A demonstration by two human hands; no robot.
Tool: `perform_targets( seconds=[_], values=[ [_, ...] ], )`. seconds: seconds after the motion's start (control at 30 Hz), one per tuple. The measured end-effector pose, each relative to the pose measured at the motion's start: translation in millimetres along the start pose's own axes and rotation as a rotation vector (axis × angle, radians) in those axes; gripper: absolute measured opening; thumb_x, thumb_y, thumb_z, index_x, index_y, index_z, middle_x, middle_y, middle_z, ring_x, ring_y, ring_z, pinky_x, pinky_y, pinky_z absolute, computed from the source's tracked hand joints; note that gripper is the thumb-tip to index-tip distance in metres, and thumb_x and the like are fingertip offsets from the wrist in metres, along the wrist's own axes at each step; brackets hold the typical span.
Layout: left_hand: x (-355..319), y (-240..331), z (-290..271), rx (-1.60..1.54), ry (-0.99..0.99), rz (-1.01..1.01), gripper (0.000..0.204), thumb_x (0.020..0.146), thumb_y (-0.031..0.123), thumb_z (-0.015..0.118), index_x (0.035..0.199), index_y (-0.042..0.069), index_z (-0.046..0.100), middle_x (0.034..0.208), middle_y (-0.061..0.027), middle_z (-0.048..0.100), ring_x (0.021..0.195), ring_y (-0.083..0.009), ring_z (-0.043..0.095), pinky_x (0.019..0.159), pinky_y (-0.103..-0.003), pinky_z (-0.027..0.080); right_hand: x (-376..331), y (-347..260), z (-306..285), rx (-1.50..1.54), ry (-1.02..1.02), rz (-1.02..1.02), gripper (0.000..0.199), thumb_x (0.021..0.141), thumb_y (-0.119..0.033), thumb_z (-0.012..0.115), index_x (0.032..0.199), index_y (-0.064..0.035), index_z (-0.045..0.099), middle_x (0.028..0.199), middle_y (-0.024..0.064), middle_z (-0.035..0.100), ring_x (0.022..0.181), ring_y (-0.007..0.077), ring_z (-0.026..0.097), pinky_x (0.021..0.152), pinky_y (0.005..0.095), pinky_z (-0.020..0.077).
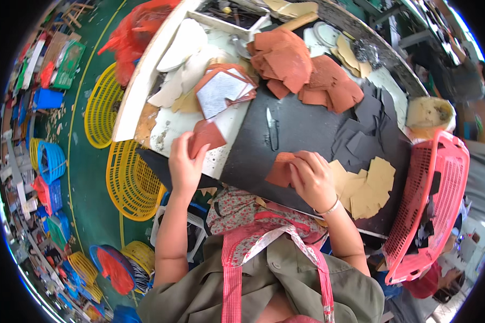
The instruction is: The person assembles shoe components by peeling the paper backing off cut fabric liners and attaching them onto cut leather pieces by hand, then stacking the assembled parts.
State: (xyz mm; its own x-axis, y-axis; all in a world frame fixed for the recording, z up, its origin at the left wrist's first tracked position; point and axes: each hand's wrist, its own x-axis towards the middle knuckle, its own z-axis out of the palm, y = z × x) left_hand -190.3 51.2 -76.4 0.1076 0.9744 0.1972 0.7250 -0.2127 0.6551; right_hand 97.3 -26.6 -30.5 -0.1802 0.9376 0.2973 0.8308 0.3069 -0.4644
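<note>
My left hand (184, 161) pinches a reddish-brown leather-like piece (210, 134) over the white part of the worktable (172, 126). A second reddish-brown piece (278, 170) is gripped in the fingers of my right hand (313, 180), low over the black mat (248, 156). Beyond my left hand lies a stack of such pieces (221, 94) with pale grey faces up. Two more reddish-brown piles (285, 59) rest farther back. Between the hands and those piles, a small knife (271, 129) lies on the mat. Tan pieces (369, 188) are spread beside my right hand.
Black pieces (364, 126) lie at the mat's right side. A pink basket (431, 215) stands against the table's right edge, with a tan tub (430, 114) behind it. Yellow baskets (132, 183) sit on the green floor to the left, and a red plastic bag (137, 37) is farther back.
</note>
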Motion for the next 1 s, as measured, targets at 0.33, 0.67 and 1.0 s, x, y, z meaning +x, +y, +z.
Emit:
perform_targets(
  seconds=[0.33, 0.67, 1.0],
  values=[
    [-15, 97, 27, -0.226, -0.080, 0.301, 0.041, 0.078, 0.009, 0.075, 0.115, 0.001, 0.058, 0.104, -0.0161, 0.061, 0.093, -0.0323, 0.061, 0.080, -0.039, 0.049, -8, 53, -31, -0.217, 0.263, 0.271, 0.011, 0.076, -0.003, 0.068, 0.084, -0.0023, 0.060, 0.089, 0.0107, 0.061, 0.079, 0.0296, 0.060, 0.071, 0.0384, 0.0500],
    [7, 123, 100, 0.074, -0.266, 0.528, 0.049, 0.076, 0.027, 0.076, 0.117, 0.006, 0.060, 0.115, -0.0122, 0.056, 0.104, -0.0294, 0.054, 0.085, -0.041, 0.046, -21, 44, -21, 0.007, 0.004, 0.052, 0.022, 0.073, -0.006, 0.066, 0.094, -0.0008, 0.063, 0.109, 0.0113, 0.061, 0.097, 0.0276, 0.059, 0.082, 0.0357, 0.0486],
    [3, 113, 96, 0.147, -0.246, 0.594, 0.040, 0.078, 0.027, 0.073, 0.111, 0.005, 0.065, 0.112, -0.0102, 0.058, 0.103, -0.0284, 0.054, 0.083, -0.041, 0.046, -20, 42, -21, 0.030, -0.067, -0.037, 0.022, 0.074, -0.007, 0.064, 0.096, -0.0015, 0.062, 0.097, 0.0107, 0.063, 0.087, 0.0270, 0.059, 0.077, 0.0377, 0.0492]
  ],
)
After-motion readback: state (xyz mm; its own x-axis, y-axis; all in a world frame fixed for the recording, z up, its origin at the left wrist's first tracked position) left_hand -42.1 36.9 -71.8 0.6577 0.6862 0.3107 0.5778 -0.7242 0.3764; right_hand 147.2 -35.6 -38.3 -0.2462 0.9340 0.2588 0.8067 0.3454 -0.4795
